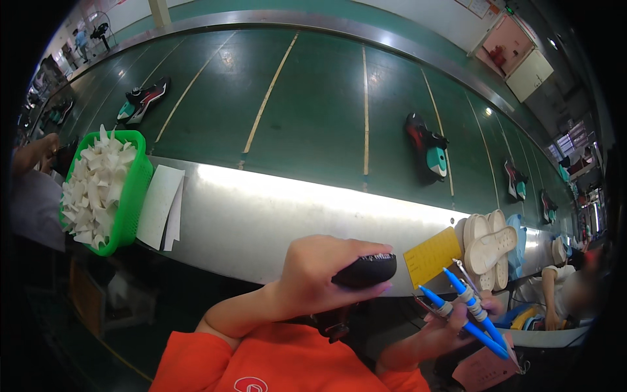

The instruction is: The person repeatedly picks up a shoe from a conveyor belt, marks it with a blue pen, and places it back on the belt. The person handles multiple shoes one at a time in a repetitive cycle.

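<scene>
One basket [132, 196] heaped with white scraps [98, 186] — left fingers [356, 247] clasp shoe [364, 273], right fingers [491, 304] clasp pens [484, 319].

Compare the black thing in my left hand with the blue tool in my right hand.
Color: the black item, possibly a shoe, is dark, while the two-pronged blue tool is bright with greyish bands. Shape: the black item shows one broad, rounded end; the blue tool has two slim prongs. Pose: the black item's rounded end faces right; the blue tool's tips point up and left. Both are hand-held.
</scene>
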{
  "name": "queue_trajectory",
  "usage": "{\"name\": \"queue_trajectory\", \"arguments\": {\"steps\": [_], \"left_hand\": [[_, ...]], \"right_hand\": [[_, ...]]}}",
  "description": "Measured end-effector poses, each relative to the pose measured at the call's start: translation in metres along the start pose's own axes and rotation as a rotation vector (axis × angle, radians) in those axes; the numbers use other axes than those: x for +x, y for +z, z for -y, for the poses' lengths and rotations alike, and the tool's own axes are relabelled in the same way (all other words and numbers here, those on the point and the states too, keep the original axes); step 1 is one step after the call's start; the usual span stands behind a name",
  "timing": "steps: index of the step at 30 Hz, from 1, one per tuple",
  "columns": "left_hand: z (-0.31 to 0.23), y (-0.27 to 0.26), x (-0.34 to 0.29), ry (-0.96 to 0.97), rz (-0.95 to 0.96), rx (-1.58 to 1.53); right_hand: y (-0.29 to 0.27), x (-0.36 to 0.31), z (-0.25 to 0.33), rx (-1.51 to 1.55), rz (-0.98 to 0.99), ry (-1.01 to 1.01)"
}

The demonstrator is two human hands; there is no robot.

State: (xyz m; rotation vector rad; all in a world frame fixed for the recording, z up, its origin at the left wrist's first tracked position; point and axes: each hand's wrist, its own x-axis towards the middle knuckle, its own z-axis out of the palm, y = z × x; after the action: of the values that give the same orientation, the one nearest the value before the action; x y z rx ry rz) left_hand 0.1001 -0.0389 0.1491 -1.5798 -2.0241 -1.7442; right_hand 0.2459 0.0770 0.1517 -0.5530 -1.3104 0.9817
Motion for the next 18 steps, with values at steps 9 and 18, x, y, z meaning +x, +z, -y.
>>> {"name": "queue_trajectory", "arguments": {"steps": [9, 18], "left_hand": [[0.074, 0.000, 0.028, -0.354, -0.147, -0.092], [0.152, 0.028, -0.025, -0.474, 0.089, 0.386]], "right_hand": [[-0.033, -0.018, -0.029, 0.127, 0.229, 0.423], [-0.050, -0.032, -0.050, 0.142, 0.347, 0.727]]}}
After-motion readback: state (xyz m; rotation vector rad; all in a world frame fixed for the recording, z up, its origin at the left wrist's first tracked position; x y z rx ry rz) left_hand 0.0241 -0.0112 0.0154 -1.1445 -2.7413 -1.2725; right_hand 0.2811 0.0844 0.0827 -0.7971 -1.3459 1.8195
